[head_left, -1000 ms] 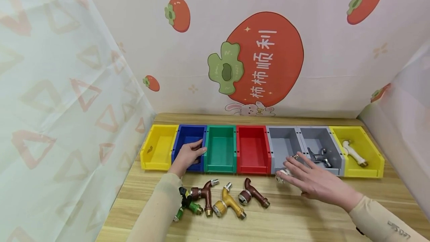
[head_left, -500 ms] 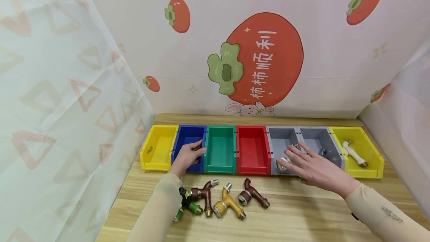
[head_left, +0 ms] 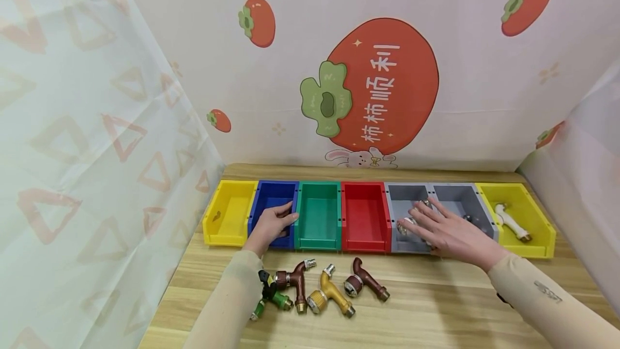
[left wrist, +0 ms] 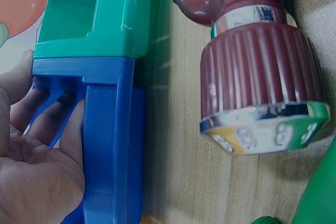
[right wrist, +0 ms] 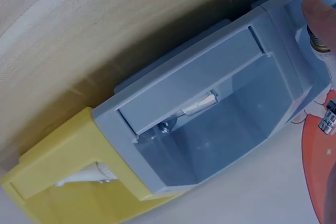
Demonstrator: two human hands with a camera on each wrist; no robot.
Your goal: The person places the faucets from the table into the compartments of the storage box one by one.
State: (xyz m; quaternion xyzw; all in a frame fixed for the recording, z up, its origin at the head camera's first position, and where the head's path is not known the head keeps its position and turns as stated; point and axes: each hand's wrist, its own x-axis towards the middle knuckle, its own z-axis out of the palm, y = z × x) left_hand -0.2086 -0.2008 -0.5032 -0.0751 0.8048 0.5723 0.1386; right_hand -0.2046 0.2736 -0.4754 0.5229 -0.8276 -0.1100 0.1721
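Note:
My left hand (head_left: 272, 225) grips the wall of the blue bin (head_left: 277, 189) where it meets the green bin (head_left: 318, 207). In the left wrist view its fingers reach inside the blue bin, with the thumb on the rim. My right hand (head_left: 450, 233) holds a whitish faucet over the left grey bin (head_left: 400, 208). The silvery patterned knob (head_left: 406, 226) of this faucet shows beyond the fingertips; the hand hides most of its body. The right wrist view shows its brass threaded end (right wrist: 318, 43) near the thumb. A chrome faucet (right wrist: 202, 104) lies in the right grey bin (head_left: 455, 196).
A white faucet (head_left: 509, 222) lies in the right yellow bin (head_left: 542, 230). A red bin (head_left: 364, 209) and left yellow bin (head_left: 232, 209) complete the row. In front lie two maroon faucets (head_left: 299, 287) (head_left: 369, 279), a golden-yellow faucet (head_left: 331, 288) and green faucet parts (head_left: 281, 300).
My right hand has moved left and slightly up with the faucet, from the left grey bin's front edge to over its inside. My left hand has stayed at the blue bin.

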